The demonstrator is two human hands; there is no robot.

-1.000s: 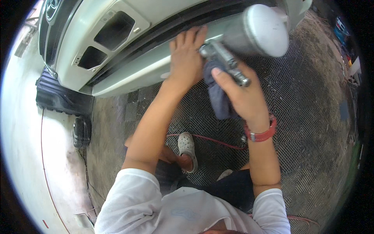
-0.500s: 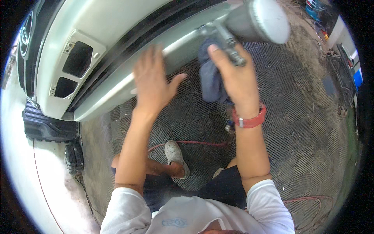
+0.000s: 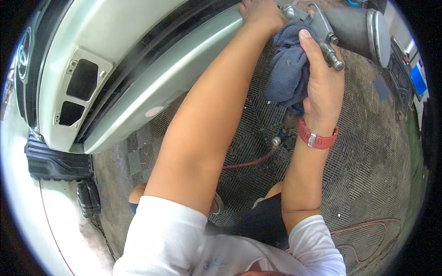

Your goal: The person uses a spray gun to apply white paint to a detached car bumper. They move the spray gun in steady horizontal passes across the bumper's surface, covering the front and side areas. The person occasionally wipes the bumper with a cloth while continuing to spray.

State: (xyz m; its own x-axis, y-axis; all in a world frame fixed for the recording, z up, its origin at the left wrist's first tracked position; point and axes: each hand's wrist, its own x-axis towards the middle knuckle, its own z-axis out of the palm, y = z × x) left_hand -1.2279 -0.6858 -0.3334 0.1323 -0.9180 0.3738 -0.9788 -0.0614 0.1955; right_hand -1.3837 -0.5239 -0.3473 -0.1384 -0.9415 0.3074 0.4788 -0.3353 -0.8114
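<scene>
Spray gun (image 3: pixel 322 25) and blue-grey cloth (image 3: pixel 286 64) are grasped together by the fingers of the right hand (image 3: pixel 326 83), just beside the pale vehicle bumper (image 3: pixel 184 73). The left hand (image 3: pixel 263 14) is placed at the bumper; its fingers are partly cut off, so their grip cannot be judged. The cloth is best kept bunched clear of the trigger, and the cup (image 3: pixel 352 32) kept off the bumper.
</scene>
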